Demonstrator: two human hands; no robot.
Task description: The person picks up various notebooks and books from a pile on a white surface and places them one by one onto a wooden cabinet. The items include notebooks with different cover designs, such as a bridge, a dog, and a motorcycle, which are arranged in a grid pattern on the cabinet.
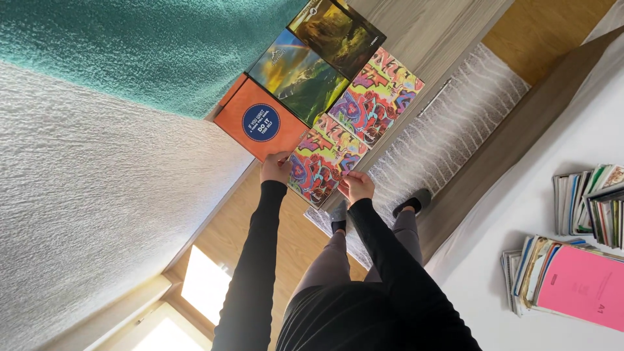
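Looking down past black sleeves and grey leggings point(328, 260) toward dark slippers point(411, 203) on a pale patterned rug point(448, 130). Both arms stretched forward, each hand pinching one side of a graffiti-print notebook point(322, 162): left hand point(275, 167) gripping the edge next to the orange cover, right hand point(357, 185) gripping the opposite edge, fingers curled over the cover. Held low, just over the near edge of the wood-grain surface point(416, 32), corner to corner with the others laid out there. Just beside it, touching the left hand, an orange notebook point(260, 123) with a dark blue round badge. Beyond that, a second graffiti-print notebook point(377, 97), side by side with the held one. Farther on, a landscape-cover notebook point(296, 75) showing green hills and a rainbow, then another darker landscape cover point(335, 29) at the far end. Off to one side, a teal fleecy blanket point(143, 52) over a white textured bedspread point(97, 195). On the opposite side, well apart, a white surface point(572, 130) bearing stacked notebooks: a pile topped by a pink cover point(578, 283), and a second stack point(591, 201) next to it.
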